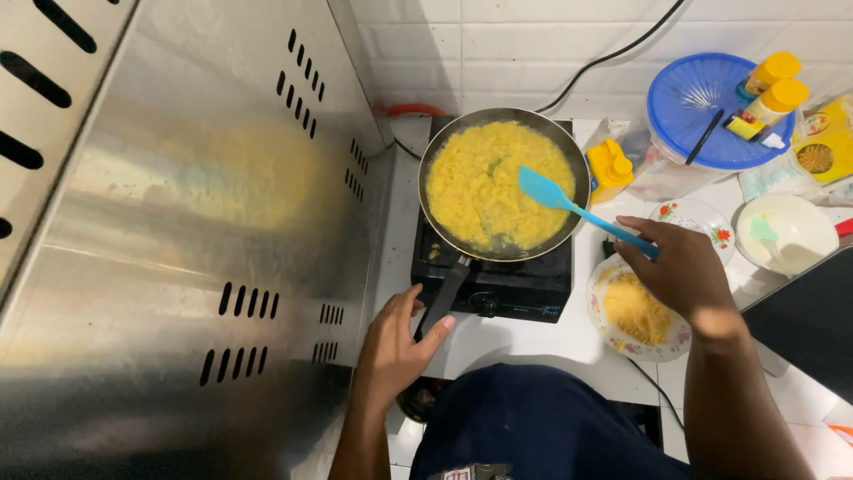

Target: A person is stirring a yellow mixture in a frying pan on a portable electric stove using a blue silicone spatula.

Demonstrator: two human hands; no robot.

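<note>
Bright, even indoor light from above, with soft yellowish glare smeared across the steel hood (178, 222) at left, faint shadows on the white bench (524, 342), sharp focus at centre, and wide-angle stretching and slight softness toward the edges.

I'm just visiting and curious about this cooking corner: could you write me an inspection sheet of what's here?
Surface: white counter, black single-burner stove.
Job's things: frying pan of yellow food; blue spatula resting in it.
Clutter: flowered plate with yellow shreds, blue-lidded tub, yellow bottles, white bowl.
Hands: left hand at pan handle; right hand holds spatula.
Cables: black cable along wall.
Surroundings: steel panel, white tiles.
</note>
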